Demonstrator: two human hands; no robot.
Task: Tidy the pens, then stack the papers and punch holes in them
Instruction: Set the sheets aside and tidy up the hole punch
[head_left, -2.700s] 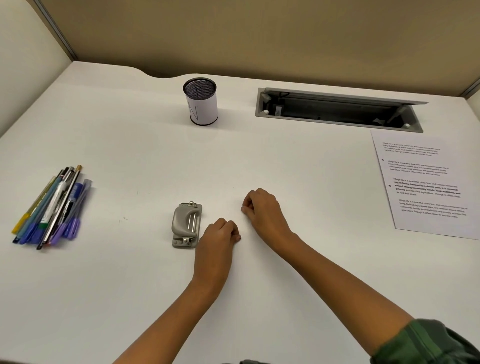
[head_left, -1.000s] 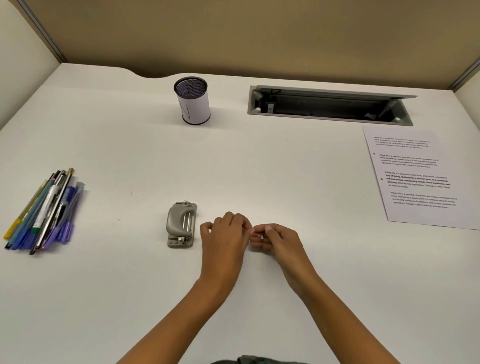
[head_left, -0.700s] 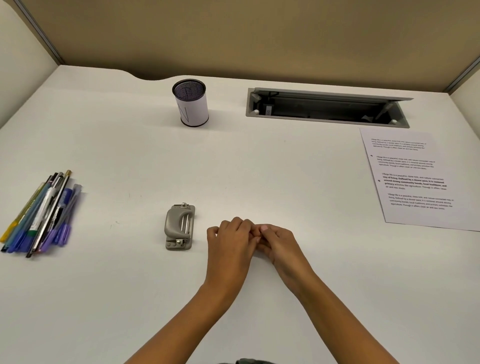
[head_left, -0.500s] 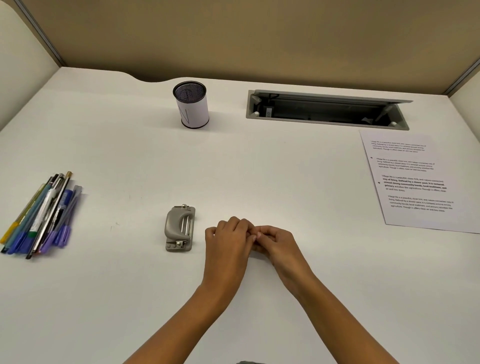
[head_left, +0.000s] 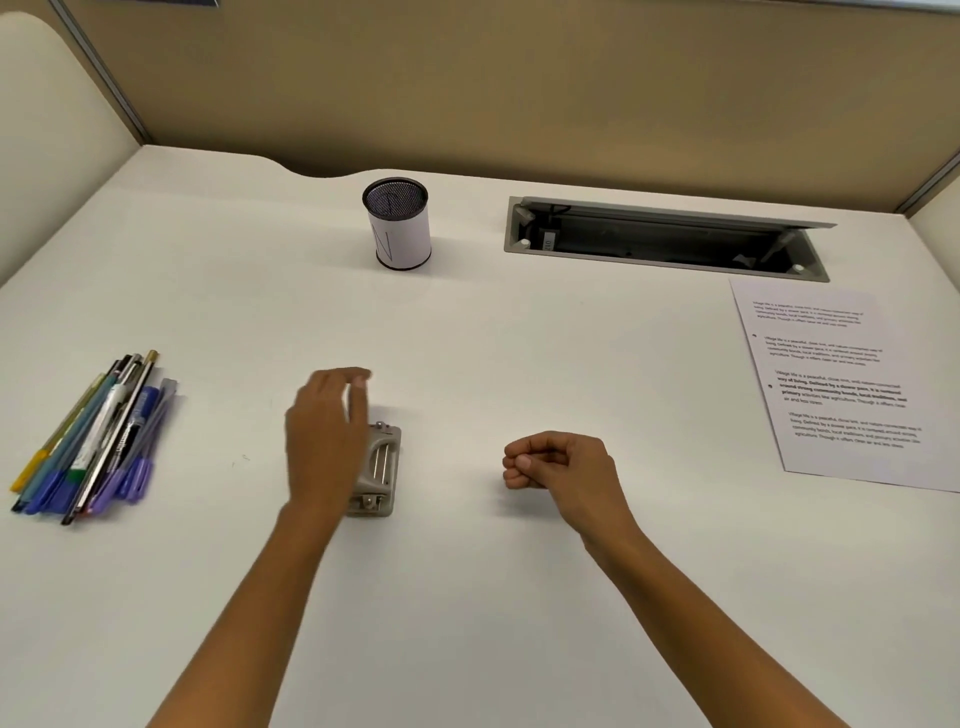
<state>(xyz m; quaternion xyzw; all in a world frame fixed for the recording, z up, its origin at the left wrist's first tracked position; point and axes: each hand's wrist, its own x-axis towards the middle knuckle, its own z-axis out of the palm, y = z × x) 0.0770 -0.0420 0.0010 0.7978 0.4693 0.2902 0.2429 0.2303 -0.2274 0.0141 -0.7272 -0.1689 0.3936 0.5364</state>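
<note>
Several pens lie bundled on the white desk at the left. A mesh pen cup wrapped in white paper stands upright at the back centre. A grey hole punch sits in the middle. My left hand hovers over the punch's left side, fingers loosely apart and blurred, covering part of it and holding nothing. My right hand rests on the desk to the right of the punch, fingers curled in with nothing visible in them. Printed paper lies at the right edge.
A recessed grey cable tray with its lid open sits at the back right. Tan partition walls enclose the desk at the back and sides.
My hands were touching just right of the punch. They have separated: the left hand moved left and forward over the punch, and the right hand drew off to the right.
</note>
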